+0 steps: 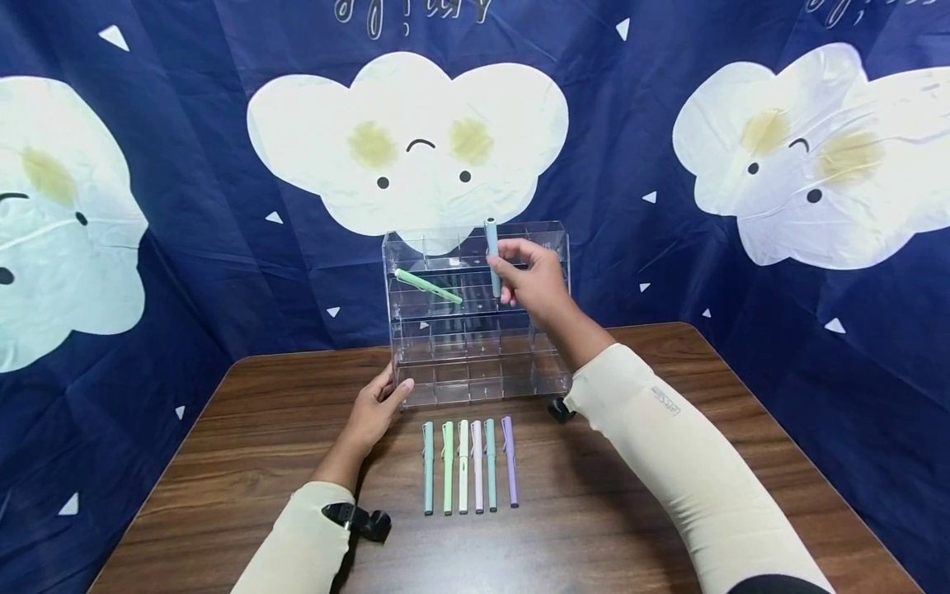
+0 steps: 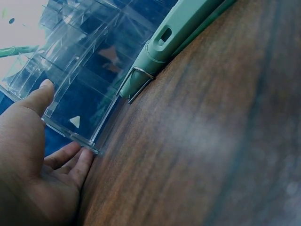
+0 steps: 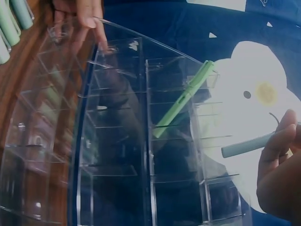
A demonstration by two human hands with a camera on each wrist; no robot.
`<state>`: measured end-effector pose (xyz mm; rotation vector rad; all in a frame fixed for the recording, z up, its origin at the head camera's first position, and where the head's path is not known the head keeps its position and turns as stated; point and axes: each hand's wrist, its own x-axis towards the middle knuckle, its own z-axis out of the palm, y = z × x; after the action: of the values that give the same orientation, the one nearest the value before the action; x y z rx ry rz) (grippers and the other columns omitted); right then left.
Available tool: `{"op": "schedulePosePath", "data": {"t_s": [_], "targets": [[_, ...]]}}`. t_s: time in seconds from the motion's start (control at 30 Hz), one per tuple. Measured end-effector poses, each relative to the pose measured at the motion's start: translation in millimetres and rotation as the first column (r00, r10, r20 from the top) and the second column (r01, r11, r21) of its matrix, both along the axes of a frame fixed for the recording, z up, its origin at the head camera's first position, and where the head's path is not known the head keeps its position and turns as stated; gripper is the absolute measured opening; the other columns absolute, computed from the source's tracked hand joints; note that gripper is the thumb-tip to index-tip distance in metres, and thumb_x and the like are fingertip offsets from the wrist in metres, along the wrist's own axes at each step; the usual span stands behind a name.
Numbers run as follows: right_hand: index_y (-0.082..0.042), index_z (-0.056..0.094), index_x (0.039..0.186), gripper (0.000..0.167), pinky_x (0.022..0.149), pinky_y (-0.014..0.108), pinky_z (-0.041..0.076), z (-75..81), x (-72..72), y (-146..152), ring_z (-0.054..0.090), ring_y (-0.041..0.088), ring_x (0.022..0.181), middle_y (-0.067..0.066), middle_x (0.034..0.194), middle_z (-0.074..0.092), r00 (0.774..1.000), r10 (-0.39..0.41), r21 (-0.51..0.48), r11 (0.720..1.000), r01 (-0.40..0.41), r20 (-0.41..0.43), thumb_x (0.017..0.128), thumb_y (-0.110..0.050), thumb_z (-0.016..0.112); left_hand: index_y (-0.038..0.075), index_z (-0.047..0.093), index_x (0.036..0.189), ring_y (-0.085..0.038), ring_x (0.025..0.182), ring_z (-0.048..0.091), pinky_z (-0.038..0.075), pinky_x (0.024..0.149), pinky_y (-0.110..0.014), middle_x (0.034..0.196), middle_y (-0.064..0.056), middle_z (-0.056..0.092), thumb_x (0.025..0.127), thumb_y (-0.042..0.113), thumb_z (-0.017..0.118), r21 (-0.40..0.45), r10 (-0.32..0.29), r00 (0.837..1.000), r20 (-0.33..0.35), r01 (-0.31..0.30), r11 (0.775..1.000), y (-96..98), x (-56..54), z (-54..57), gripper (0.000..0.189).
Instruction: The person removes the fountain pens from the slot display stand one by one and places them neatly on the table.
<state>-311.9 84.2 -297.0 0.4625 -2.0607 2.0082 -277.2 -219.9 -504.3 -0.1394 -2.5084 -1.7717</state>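
My right hand (image 1: pixel 536 280) pinches a grey-blue pen (image 1: pixel 492 239) between thumb and fingers, upright before the upper part of a clear plastic organizer (image 1: pixel 484 369). In the right wrist view the same pen (image 3: pixel 247 145) points toward the organizer's compartments. A light green pen (image 1: pixel 428 285) lies slanted in an upper row. My left hand (image 1: pixel 373 410) holds the organizer's lower left corner, the thumb in front and the fingers along the side near the table. Close to the left wrist camera lies a green pen (image 2: pixel 162 52) with a metal clip.
In front of the organizer several capped pens lie side by side on the wooden table (image 1: pixel 282 429), among them a light green pen (image 1: pixel 448 470), a cream pen (image 1: pixel 463 474) and a purple pen (image 1: pixel 510 462). A blue cloth (image 1: pixel 616 124) with white clouds hangs behind.
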Motion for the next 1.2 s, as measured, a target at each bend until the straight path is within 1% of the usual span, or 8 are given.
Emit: {"op": "schedulePosePath", "data": {"t_s": [0.23,0.4,0.63,0.73,0.9,1.0,1.13,1.2], "targets": [[0.004,0.071,0.132,0.032,0.047,0.024,0.049,-16.1,7.6,12.4,0.056,0.006,0.046,-0.002,0.107,0.067,1.000,-0.022,0.020,1.000,0.022,0.013,0.105,-0.012,0.076,0.029,0.032,0.174,-0.042,0.152,0.053,0.051,0.114,-0.050,0.171,-0.022,0.045,0.110,0.045,0.066,-0.013,-0.015,1.000,0.007,0.015,1.000,1.6,0.7,1.9,0.074],[0.003,0.072,0.126,0.029,0.047,0.023,0.048,-27.9,14.4,20.8,0.056,0.006,0.045,0.002,0.109,0.070,0.999,-0.039,0.059,0.998,0.038,0.013,0.103,-0.013,0.078,0.030,0.032,0.173,-0.041,0.153,0.052,0.049,0.117,-0.052,0.172,-0.021,0.044,0.110,0.045,0.066,-0.014,-0.014,1.000,0.003,0.014,1.000,1.5,0.1,2.9,0.074],[-0.001,0.070,0.114,0.020,0.048,0.024,0.048,-42.7,29.3,29.7,0.055,0.009,0.047,0.004,0.114,0.069,0.997,-0.009,0.065,0.998,0.004,0.077,0.102,-0.014,0.080,0.028,0.031,0.174,-0.042,0.154,0.051,0.048,0.119,-0.055,0.173,-0.020,0.042,0.111,0.042,0.065,-0.008,-0.018,1.000,0.001,0.018,1.000,0.9,0.8,2.4,0.073],[-0.001,0.070,0.112,0.019,0.048,0.025,0.047,-50.4,34.3,33.2,0.054,0.009,0.047,-0.001,0.109,0.068,0.995,-0.004,0.089,0.996,-0.005,0.099,0.101,-0.012,0.080,0.029,0.031,0.174,-0.042,0.154,0.051,0.047,0.120,-0.056,0.173,-0.020,0.042,0.111,0.041,0.066,-0.004,-0.017,1.000,0.000,0.017,1.000,0.4,0.7,1.6,0.072],[-0.002,0.071,0.112,0.017,0.047,0.024,0.042,-64.4,42.8,37.7,0.052,0.007,0.047,-0.009,0.082,0.066,0.991,0.001,0.127,0.992,-0.018,0.134,0.100,-0.011,0.080,0.029,0.031,0.174,-0.042,0.155,0.050,0.046,0.120,-0.056,0.174,-0.020,0.041,0.111,0.042,0.066,0.004,-0.013,1.000,0.006,0.013,1.000,-0.2,0.5,0.9,0.073],[0.000,0.070,0.109,0.015,0.047,0.022,0.043,-73.3,47.8,40.3,0.050,0.007,0.047,-0.008,0.077,0.066,0.987,0.022,0.112,0.993,-0.040,0.157,0.100,-0.008,0.080,0.029,0.031,0.174,-0.042,0.155,0.050,0.046,0.120,-0.056,0.174,-0.020,0.041,0.111,0.043,0.066,0.003,-0.012,1.000,0.014,0.012,1.000,-0.6,0.4,0.6,0.074],[0.005,0.067,0.109,0.017,0.048,0.021,0.044,-86.3,52.5,44.5,0.050,0.006,0.047,-0.009,0.090,0.069,0.984,0.048,0.093,0.994,-0.065,0.173,0.101,-0.004,0.078,0.029,0.031,0.174,-0.041,0.154,0.051,0.047,0.120,-0.055,0.173,-0.021,0.042,0.110,0.043,0.066,0.003,-0.010,1.000,0.015,0.010,1.000,-1.0,0.2,0.4,0.074],[0.007,0.066,0.111,0.019,0.048,0.022,0.045,-92.5,55.1,46.5,0.051,0.006,0.048,-0.006,0.096,0.071,0.983,0.052,0.097,0.993,-0.069,0.175,0.101,-0.005,0.078,0.029,0.031,0.174,-0.041,0.154,0.051,0.047,0.120,-0.054,0.173,-0.021,0.043,0.111,0.042,0.067,0.004,-0.010,1.000,0.011,0.010,1.000,-1.1,-0.2,0.1,0.073]]}}
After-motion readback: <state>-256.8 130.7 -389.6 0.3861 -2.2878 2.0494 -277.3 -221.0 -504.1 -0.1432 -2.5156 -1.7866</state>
